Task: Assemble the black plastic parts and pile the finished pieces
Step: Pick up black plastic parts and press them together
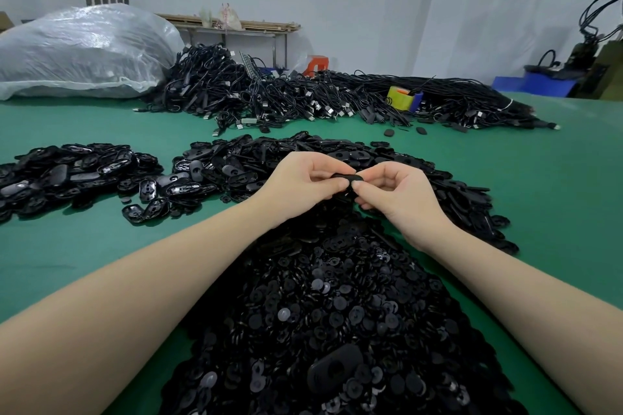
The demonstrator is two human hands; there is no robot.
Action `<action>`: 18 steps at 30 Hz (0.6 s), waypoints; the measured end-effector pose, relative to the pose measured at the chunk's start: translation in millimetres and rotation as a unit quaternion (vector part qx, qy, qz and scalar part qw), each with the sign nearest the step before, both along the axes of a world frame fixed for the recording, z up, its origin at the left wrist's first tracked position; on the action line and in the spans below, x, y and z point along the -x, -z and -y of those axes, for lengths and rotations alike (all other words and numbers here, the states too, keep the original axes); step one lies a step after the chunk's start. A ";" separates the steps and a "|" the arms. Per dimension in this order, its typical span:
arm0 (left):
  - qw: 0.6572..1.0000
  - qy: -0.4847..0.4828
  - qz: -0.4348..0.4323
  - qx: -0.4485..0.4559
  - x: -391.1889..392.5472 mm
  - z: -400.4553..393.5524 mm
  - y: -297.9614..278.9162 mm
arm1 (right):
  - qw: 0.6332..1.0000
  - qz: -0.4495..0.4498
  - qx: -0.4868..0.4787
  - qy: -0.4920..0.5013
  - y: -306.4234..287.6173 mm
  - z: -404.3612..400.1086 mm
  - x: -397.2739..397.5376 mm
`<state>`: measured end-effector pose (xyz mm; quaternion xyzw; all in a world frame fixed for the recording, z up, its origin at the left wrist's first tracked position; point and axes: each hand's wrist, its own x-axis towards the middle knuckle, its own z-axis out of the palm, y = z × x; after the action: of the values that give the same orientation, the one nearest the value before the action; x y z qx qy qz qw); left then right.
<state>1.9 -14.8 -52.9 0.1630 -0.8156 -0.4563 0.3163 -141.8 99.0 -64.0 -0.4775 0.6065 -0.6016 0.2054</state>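
Observation:
Both hands meet over the middle of the green table (556, 199). My left hand (303, 178) and my right hand (397, 192) pinch one small black oval plastic part (347, 177) between thumbs and fingertips. Under my forearms lies a big heap of small black round discs (337, 313), with one larger oval shell (332, 372) on top near the front. Behind my hands spreads a heap of black oval shells (269, 158). A separate pile of oval pieces (67, 172) lies at the left.
A tangle of black cables (303, 91) runs across the back of the table, with a yellow box (401, 98) in it. A large clear plastic bag (81, 50) sits at the back left. Blue bins (539, 81) stand at the far right.

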 end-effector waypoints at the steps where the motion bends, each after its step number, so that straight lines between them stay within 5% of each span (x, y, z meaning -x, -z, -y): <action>1: 1.000 -0.005 0.004 0.015 -0.1 -0.1 0.2 | 1.000 -0.005 -0.002 0.003 -0.1 -0.1 0.0; 12: 0.999 -0.015 0.012 0.026 0.1 -4.7 0.1 | 0.997 -0.070 -0.011 0.027 0.0 -0.9 -3.4; 18: 1.000 -0.013 0.015 0.008 2.2 -2.4 -2.6 | 1.000 -0.017 0.001 0.001 1.2 0.2 -0.7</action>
<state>-0.4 -12.3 -50.3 0.1780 -0.8219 -0.4427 0.3110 -141.1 98.8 -65.2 -0.4875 0.6096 -0.5942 0.1943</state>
